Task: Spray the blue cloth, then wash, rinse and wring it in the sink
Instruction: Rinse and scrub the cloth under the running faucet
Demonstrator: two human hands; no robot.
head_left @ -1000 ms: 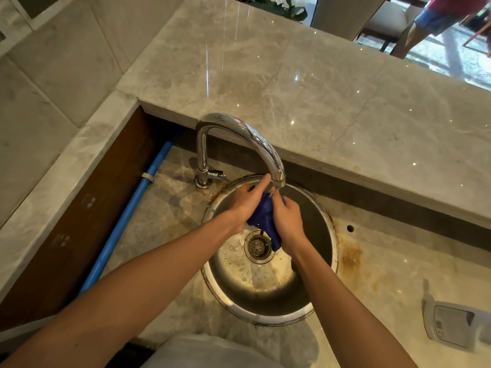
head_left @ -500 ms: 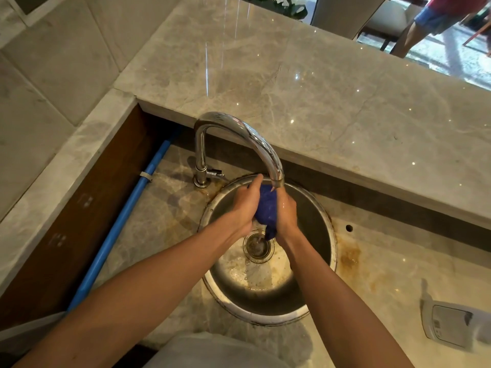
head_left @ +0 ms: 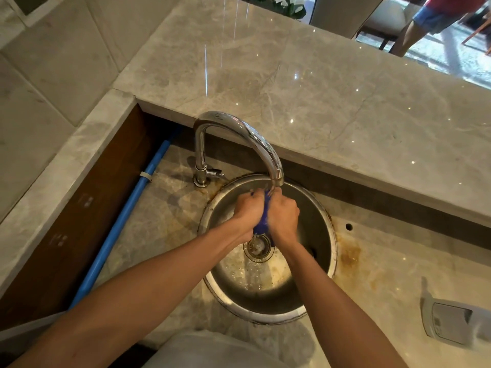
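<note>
The blue cloth (head_left: 263,220) is squeezed between the two hands, right over the middle of the round metal sink (head_left: 318,208). It is bunched into a long roll. The roll runs from the tap's mouth at the far side down toward the drain (head_left: 259,245) on the near side, and a little blue tail hangs out just above the drain.

The left hand (head_left: 245,209) grips the roll from the left, and the right hand (head_left: 283,213) grips it from the right. The fingers of both hands are curled tight around the cloth and pressed close together (the fingertips themselves are hidden on the far side). The knuckles of the two hands almost touch. Both hands are just as near to the cloth, so either one could start the twist. This looks like washing or wringing; to wring it, the hands would turn opposite ways around the long line of the roll.

The curved shiny tap (head_left: 239,128) ends just above the hands. Bubbly water lies in the bottom of the sink.

The sink sits in a low stone counter (head_left: 385,274) with rusty stains by the sink's right rim. A higher stone ledge (head_left: 305,88) runs along the far edge. A blue pipe (head_left: 119,229) runs along the left edge. A white socket box (head_left: 449,324) sits near the right corner. Someone's legs (head_left: 414,33) show far off.
</note>
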